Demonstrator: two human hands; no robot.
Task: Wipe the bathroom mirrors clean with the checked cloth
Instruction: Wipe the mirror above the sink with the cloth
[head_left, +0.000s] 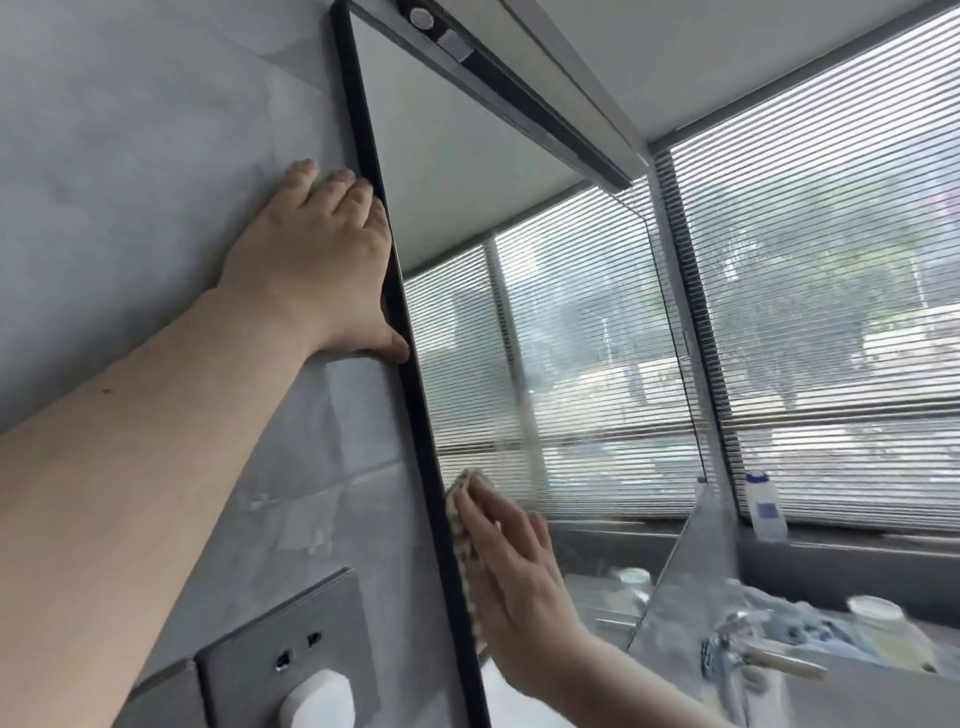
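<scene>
Head camera looks up, close along the mirror (519, 322)

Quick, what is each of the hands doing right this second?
Left hand: open, fingers straight, resting flat on the grey wall beside the mirror frame.
Right hand: open, straight fingers pressing the checked cloth against the mirror.

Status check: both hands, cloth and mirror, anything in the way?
Left hand flat on the wall tile, thumb at the mirror frame. Right hand pressing the checked cloth flat on the mirror, low by the frame. Nothing blocking the glass.
</scene>
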